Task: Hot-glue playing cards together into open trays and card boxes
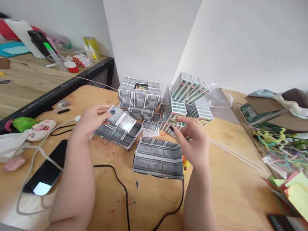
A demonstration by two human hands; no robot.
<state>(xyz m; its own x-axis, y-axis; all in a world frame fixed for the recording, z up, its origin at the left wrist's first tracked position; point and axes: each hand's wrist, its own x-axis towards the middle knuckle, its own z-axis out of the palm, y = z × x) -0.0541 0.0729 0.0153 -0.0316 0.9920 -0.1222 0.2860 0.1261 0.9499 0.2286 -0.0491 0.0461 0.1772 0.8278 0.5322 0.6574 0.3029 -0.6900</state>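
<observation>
The left hand (91,118) grips a card panel (122,120) above the left card tray (127,138) on the table (108,199). The right hand (196,138) has its fingers apart and holds nothing visible, near the right card tray (157,158), which lies beside the left one.

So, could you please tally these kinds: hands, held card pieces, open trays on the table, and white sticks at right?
Hands: 2 (left hand, right hand)
Card piece: 1
Trays: 2
White sticks: 2
Total: 7
</observation>
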